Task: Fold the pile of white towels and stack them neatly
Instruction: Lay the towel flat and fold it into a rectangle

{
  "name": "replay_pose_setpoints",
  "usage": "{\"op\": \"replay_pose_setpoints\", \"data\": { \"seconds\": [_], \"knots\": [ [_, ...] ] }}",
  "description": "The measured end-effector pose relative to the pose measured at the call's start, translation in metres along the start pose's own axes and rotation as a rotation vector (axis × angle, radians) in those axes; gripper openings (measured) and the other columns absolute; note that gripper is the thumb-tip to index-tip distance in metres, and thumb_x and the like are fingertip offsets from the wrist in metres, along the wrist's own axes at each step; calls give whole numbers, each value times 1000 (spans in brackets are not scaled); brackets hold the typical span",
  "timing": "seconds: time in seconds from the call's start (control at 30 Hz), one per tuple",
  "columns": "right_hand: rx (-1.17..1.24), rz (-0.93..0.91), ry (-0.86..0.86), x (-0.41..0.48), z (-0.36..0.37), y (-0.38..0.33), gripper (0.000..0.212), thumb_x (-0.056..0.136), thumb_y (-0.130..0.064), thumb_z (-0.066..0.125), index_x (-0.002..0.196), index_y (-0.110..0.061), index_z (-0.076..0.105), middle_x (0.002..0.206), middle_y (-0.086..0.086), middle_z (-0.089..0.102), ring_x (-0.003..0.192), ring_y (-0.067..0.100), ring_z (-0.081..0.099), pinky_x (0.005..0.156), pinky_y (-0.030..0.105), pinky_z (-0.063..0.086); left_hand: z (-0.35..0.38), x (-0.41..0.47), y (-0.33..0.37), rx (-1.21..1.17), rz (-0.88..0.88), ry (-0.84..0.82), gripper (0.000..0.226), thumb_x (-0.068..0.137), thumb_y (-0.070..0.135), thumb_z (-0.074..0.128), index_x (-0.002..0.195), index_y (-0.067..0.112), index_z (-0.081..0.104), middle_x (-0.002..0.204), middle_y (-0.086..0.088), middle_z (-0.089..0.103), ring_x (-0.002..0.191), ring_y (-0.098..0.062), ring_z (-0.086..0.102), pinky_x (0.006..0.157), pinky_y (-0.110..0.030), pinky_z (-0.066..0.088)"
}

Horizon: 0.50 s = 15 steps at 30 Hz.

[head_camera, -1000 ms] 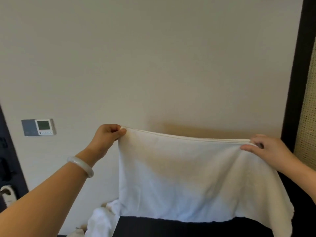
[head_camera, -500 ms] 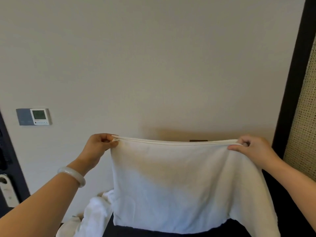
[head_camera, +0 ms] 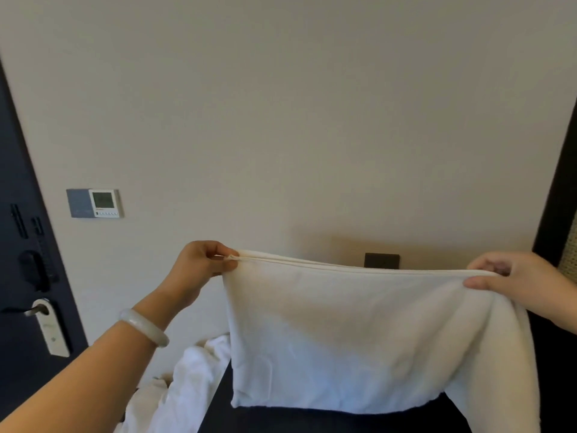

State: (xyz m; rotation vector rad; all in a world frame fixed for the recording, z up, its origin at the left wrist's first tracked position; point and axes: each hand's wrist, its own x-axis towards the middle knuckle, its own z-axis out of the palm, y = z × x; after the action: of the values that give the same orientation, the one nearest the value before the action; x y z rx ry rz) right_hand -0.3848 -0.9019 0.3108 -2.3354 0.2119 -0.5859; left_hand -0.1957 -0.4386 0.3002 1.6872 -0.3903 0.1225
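Towel (head_camera: 359, 332) still hangs stretched, fingers (head_camera: 220, 247) of left hand (head_camera: 199, 270) and right hand (head_camera: 512, 279) pinching its top corners.

No lettering can be read: the display and the button row of the wall thermostat (head_camera: 104, 203) beside the dark door (head_camera: 18, 245) are too blurred to make out
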Motion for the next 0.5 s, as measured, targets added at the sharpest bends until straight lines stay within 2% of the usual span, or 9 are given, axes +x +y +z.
{"op": "replay_pose_setpoints", "data": {
  "seconds": [0.07, 0.1, 0.17, 0.23, 0.3, 0.37, 0.43, 0.5],
  "knots": [
    [33, -4, -69, -11, -21, -8, 36, 52, -50, 91, 75, -26, 77, 74, 6, 75, 66, 18, 71, 63, 28, 51, -4, -11, 18, 5, 42, -10, 13, 80, -14, 68, 77, -2, 67, 76, -1, 74, 71, -11, 69, 63, -18, 55],
    [77, -2, -79, -13, -31, -14, 37, 54, -47, 91, 75, -20, 78, 73, 8, 75, 66, 21, 71, 63, 30, 52, -7, -15, 27, 3, 66, -9, 11, 79, -14, 68, 77, -3, 66, 75, -1, 74, 68, -9, 68, 61, -17, 54],
    [170, 9, -106, -7, -46, -27, 19, 67, -20, 86, 77, -7, 77, 75, 14, 74, 65, 22, 70, 63, 27, 53, -14, -18, 45, 0, 99, -12, 9, 78, -14, 67, 78, -5, 65, 76, -4, 73, 67, -9, 67, 61, -16, 55],
    [190, 12, -140, 5, -49, -34, 11, 73, -5, 81, 80, 0, 74, 76, 16, 74, 62, 16, 67, 59, 19, 51, -17, -6, 51, 32, 99, -50, 13, 78, -14, 66, 74, -2, 66, 76, -8, 72, 67, -12, 66, 60, -17, 56],
    [126, 79, -240, 20, -39, -23, 12, 73, -5, 82, 81, -1, 74, 76, 13, 74, 65, 15, 66, 61, 22, 50, -11, 13, 40, 96, 35, -103, 21, 79, -17, 67, 70, 2, 64, 72, -12, 67, 67, -20, 62, 61, -25, 55],
    [44, 177, -376, 38, -14, 6, 14, 73, -11, 86, 80, -9, 75, 78, 8, 73, 71, 15, 66, 69, 26, 50, 1, 29, 8, 158, -96, -170, 21, 78, -19, 67, 75, 0, 57, 70, -14, 61, 67, -25, 56, 65, -32, 49],
    [-23, 281, -504, 50, 23, 46, 15, 72, -13, 87, 79, -14, 75, 79, 4, 73, 76, 15, 65, 72, 26, 51, 18, 37, -39, 252, -231, -242, 24, 76, -20, 68, 77, 0, 55, 70, -17, 59, 66, -24, 51, 64, -31, 45],
    [-74, 389, -586, 55, 65, 89, 15, 71, -11, 87, 78, -16, 74, 76, 1, 72, 74, 14, 64, 71, 24, 51, 38, 41, -89, 402, -297, -254, 29, 73, -23, 67, 68, 5, 62, 67, -16, 59, 62, -22, 49, 62, -28, 42]
  ]
}}
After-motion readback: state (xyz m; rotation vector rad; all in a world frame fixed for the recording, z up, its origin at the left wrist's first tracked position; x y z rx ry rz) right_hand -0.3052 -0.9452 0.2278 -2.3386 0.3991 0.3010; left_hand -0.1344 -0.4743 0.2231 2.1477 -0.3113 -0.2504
